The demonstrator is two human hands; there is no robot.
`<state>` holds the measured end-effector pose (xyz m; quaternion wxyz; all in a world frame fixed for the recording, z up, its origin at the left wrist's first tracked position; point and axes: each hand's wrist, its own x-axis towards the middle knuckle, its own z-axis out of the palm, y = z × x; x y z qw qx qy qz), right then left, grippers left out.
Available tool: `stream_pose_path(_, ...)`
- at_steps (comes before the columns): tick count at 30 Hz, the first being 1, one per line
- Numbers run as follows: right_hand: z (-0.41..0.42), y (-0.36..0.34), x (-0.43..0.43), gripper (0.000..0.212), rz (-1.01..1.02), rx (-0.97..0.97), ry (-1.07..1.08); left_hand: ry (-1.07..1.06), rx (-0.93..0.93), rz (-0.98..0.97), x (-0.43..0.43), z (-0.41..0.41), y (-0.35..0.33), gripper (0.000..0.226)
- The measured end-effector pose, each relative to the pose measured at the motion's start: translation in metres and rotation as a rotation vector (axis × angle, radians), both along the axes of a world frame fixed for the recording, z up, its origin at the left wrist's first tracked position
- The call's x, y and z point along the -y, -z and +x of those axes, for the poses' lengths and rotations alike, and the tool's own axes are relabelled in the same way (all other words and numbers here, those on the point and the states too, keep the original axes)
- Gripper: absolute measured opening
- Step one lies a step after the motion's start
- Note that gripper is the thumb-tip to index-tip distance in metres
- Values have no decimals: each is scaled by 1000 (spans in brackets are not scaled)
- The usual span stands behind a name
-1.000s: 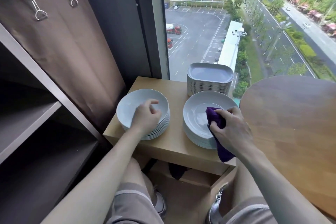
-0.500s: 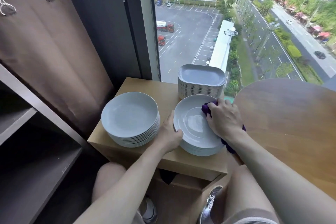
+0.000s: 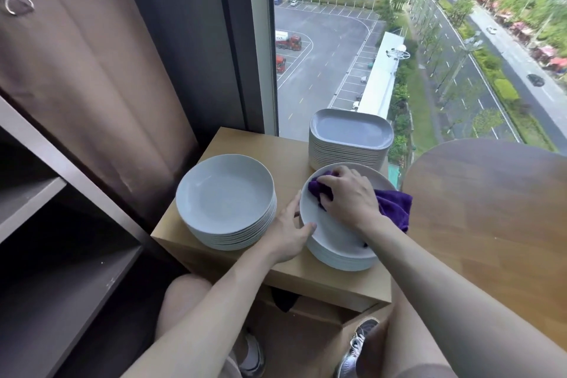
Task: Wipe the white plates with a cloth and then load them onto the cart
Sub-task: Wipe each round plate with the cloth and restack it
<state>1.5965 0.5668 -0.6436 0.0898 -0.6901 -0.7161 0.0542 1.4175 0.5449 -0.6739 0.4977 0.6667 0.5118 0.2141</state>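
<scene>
- R hand is lying palm-down inside the top plate, fingers curling over a bunched purple cloth and pressing it onto the plate's far-left inner part. The rest of the cloth is trailing out under the wrist, over the right rim.
- L hand is gripping the same plate at its near-left rim, w/ thumb lying along the rim and fingers wrapping the outer edge.
- Top plate is sitting on the right plate stack, round white ones, at the front right of the worktop.
- Left plate stack, also round & white, is standing on the worktop's left side, just beside the L hand but apart from it.
- Square plate stack, w/ rounded corners, is standing right behind the plate being wiped, by the window.
- Dark shelf unit is standing at far left, w/ a brown curtain hanging behind it.
- Round wooden table is sitting just right of the worktop.
- Person's bare knees & sneakers are showing below the worktop.
</scene>
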Motion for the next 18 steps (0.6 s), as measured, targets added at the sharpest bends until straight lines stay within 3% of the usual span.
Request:
stream_pose_path(7,-2,-16,20,31,-187,-45,-188,-28,97,-157,-2,0,-7,70)
stream_pose_path(13,-4,-41,35,11,-451,-33,-209,-108,-71,-32,4,11,-9,62)
stream_pose_path(18,6,-50,52,20,-525,80,-145,-165,-48,30,5,14,-9,65)
